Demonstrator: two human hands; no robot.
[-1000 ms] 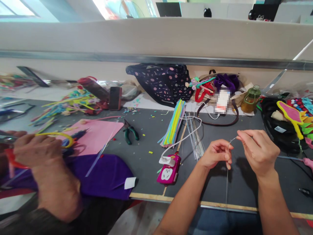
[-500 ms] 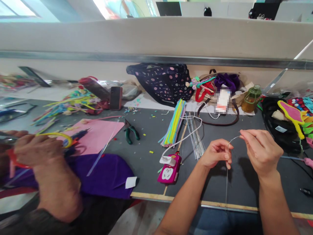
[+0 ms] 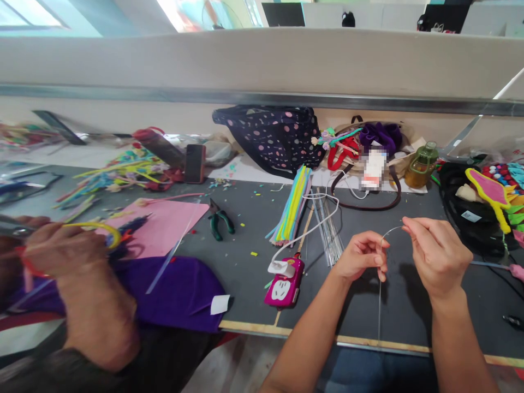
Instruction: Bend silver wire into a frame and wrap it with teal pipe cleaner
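Observation:
A thin silver wire [image 3: 380, 295] hangs down from between my two hands over the dark grey table [image 3: 254, 273]. My left hand [image 3: 362, 255] pinches the wire where it bends, and my right hand [image 3: 438, 254] pinches its curved upper end. A bundle of straight wires [image 3: 326, 226] lies on the table just left of my left hand. Beside it lie several pastel pipe cleaners [image 3: 291, 206].
A pink power bank [image 3: 284, 281] with a white cable lies near the table's front edge. Green-handled pliers [image 3: 219, 220], a pink sheet [image 3: 161, 224] and purple cloth [image 3: 176, 292] are left of it. A co-worker's hand [image 3: 61, 248] at far left holds a yellow loop. Bags and a bottle [image 3: 420, 165] line the back.
My right hand has shifted slightly right, drawing the wire's curved top into a wider arc. The co-worker's hands at left moved a little.

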